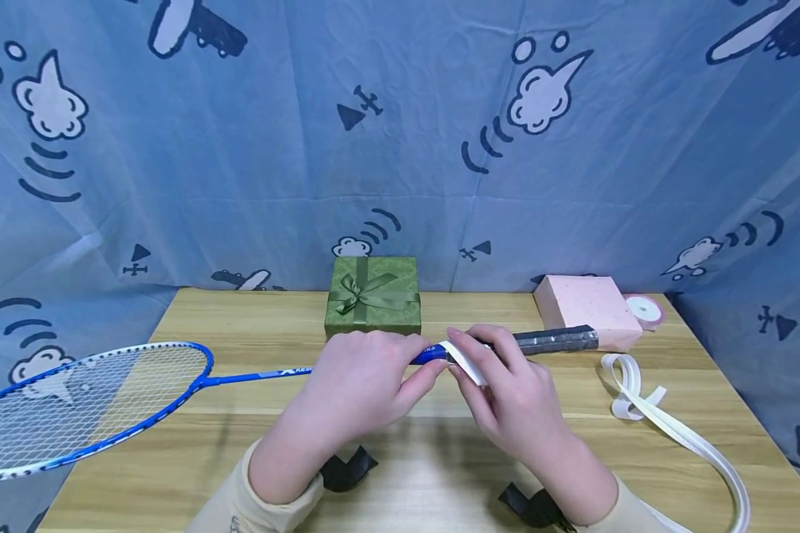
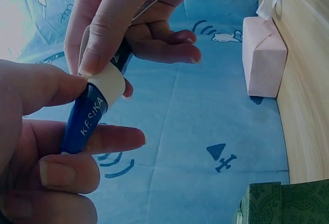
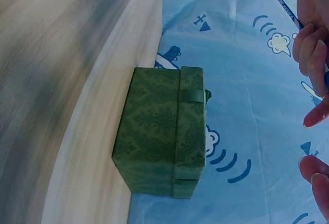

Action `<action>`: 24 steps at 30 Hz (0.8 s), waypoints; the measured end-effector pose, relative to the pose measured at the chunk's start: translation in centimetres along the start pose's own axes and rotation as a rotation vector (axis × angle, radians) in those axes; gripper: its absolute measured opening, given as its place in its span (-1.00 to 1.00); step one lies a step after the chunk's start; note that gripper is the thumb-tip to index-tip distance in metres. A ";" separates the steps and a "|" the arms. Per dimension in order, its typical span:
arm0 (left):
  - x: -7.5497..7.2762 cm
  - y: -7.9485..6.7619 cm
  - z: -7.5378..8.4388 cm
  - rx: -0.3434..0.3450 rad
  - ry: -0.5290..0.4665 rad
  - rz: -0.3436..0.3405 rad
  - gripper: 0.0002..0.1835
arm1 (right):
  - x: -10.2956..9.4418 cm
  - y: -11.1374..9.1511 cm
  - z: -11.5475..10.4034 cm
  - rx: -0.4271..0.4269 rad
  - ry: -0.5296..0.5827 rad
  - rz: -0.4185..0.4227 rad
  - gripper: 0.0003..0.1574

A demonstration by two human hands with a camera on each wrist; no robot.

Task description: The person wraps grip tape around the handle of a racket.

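A blue badminton racket [image 1: 260, 375] is held above the table, its strung head off to the left. My left hand [image 1: 373, 377] grips it around the blue cone [image 2: 84, 116] marked with white letters, just above the handle. White grip tape [image 2: 112, 84] wraps around the top of the handle, slanting across it in the head view. My right hand [image 1: 516, 392] pinches this tape against the handle with thumb and fingers. The dark handle [image 1: 556, 340] extends to the right beyond that hand. In the right wrist view, only fingertips [image 3: 314, 175] of the right hand show at the edge.
A green gift box [image 1: 373, 318] with a bow stands at the back middle. Behind the handle end sit a pink box [image 1: 587, 303] and a white ribbon roll [image 1: 644, 311]. A long white strip [image 1: 693, 444] curls at right. Black pieces [image 1: 348, 470] lie near both wrists.
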State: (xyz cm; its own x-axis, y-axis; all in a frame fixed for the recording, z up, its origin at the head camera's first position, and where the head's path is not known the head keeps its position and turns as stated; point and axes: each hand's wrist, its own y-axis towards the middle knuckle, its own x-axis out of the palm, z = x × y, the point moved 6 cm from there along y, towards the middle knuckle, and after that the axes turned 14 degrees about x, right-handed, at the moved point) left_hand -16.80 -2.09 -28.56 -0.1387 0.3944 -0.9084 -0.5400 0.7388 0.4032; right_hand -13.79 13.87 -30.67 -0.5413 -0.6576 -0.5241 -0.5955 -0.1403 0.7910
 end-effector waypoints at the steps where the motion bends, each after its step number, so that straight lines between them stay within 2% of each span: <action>1: 0.0 0.0 0.0 0.001 0.001 0.003 -0.66 | 0.0 0.0 0.0 -0.001 0.004 0.003 -0.53; 14: 0.0 -0.1 0.0 0.013 0.025 0.027 -0.68 | 0.0 -0.1 -0.1 -0.012 0.037 -0.015 -0.55; 24: -0.2 -0.1 0.1 0.070 0.070 0.075 -0.65 | 0.0 -0.1 0.2 0.029 0.071 -0.028 -0.55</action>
State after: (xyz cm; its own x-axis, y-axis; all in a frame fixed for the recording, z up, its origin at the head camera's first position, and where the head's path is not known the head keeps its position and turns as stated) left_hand -16.64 -2.14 -28.40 -0.2354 0.4131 -0.8797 -0.4672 0.7456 0.4752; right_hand -13.80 14.03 -30.81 -0.4810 -0.7050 -0.5211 -0.6275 -0.1383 0.7663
